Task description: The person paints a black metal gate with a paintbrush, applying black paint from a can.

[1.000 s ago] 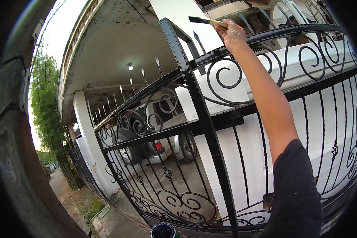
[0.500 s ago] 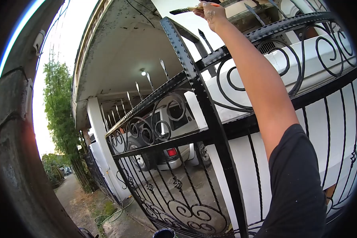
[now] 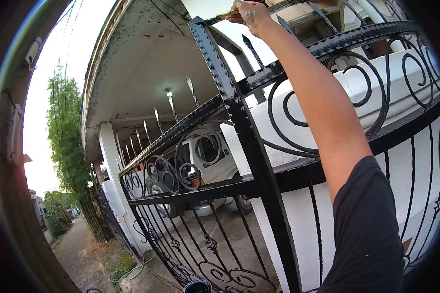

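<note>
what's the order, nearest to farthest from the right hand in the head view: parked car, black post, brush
1. Brush, in the right hand
2. Black post, just left
3. Parked car, lower left, behind the railings

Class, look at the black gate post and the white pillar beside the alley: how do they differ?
The gate post is black; the pillar is white.
The gate post looks glossy and flecked with pale marks; the pillar looks duller.
The gate post stands close to the camera, the pillar farther back.
Both are long and straight.
</note>
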{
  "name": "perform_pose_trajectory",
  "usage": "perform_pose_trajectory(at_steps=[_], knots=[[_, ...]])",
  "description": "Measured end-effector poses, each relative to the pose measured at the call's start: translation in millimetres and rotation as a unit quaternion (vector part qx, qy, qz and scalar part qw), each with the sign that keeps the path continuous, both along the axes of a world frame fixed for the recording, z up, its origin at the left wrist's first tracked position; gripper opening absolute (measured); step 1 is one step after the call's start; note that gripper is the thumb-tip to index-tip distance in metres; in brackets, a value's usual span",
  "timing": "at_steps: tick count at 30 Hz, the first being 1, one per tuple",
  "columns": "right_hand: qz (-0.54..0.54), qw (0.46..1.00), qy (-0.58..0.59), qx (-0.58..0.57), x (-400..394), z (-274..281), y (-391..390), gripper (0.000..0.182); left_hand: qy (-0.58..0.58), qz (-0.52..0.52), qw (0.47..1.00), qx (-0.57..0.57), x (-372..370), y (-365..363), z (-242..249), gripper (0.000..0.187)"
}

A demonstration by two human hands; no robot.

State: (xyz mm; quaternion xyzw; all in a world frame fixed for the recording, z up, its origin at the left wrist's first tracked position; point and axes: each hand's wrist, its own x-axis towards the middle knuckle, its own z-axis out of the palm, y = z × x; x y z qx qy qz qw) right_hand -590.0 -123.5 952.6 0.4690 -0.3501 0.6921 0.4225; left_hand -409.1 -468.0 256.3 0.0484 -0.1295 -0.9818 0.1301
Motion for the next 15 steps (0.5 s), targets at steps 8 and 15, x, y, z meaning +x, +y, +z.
perform_pose_trajectory(at_steps=[8, 15], knots=[[0.042, 0.998, 0.013, -0.046, 9, -3, 39, 0.018, 0.017, -0.018, 1.0, 0.001, -13, 4, 8, 0.079], [-0.062, 0.994, -0.013, -0.09, -5, 16, -4, 0.024, 0.026, -0.005, 1.0, -0.003, -16, 21, 13, 0.081]])
